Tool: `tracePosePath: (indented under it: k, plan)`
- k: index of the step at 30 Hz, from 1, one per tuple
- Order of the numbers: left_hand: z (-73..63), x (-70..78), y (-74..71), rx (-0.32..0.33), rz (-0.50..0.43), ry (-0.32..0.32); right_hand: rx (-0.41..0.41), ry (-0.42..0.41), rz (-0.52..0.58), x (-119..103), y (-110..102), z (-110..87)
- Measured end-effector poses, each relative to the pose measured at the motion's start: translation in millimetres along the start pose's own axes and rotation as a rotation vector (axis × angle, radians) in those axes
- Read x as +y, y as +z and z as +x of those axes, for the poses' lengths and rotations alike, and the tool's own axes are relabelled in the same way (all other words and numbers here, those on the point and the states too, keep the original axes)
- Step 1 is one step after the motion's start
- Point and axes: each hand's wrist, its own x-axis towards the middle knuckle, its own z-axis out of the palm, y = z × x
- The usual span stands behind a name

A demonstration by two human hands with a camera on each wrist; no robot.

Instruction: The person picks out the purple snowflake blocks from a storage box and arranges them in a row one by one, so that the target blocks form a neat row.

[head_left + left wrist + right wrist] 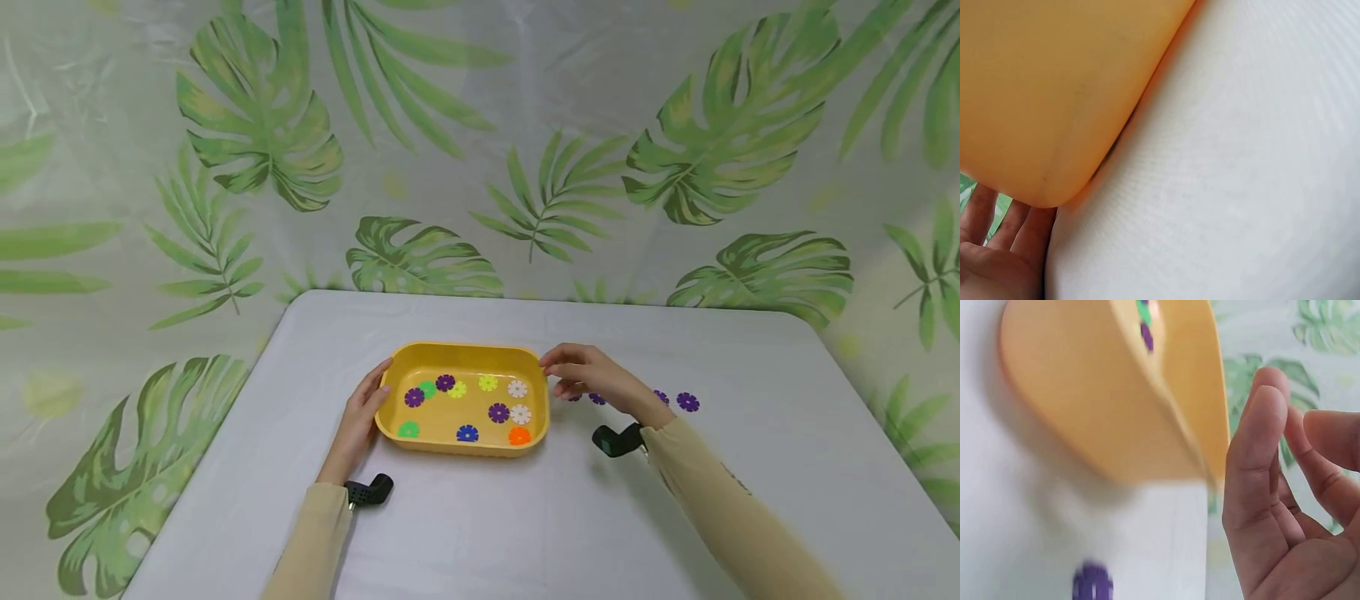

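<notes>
A yellow plastic tub (420,443) sits on the table with several small notched flower discs inside, among them a blue disc (467,433), an orange disc (519,436) and a white disc (517,389). My left hand (365,408) grips the tub's left side, thumb over the rim and fingers along the outer wall (1054,112). Beside the right rim is my right hand (592,375), fingertips right at the far corner. In the right wrist view, nothing lies between thumb and fingers (1254,450).
To the right of the tub, a row of purple discs lies on the white table, one purple disc (687,402) at its end; the right hand partly covers the row. A leaf-patterned backdrop (555,200) stands behind the table (480,525).
</notes>
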Motion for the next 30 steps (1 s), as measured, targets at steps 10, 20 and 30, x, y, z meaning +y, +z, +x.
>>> tracePosePath:
  k: [10, 20, 30]
  plan:
    - [7.5, -14.9, -4.7, 0.008, 0.015, 0.002, -0.115, 0.046, 0.047, -13.7, 62.1, 28.6]
    - [4.6, -8.0, -3.2, -0.001, 0.009, -0.004, -0.051, 0.221, -0.004, -5.3, 89.7, 41.9]
    - [-2.7, 6.7, 1.6, -0.004, 0.022, -0.023, -0.038, 0.257, -0.038, -1.8, 95.7, 46.2]
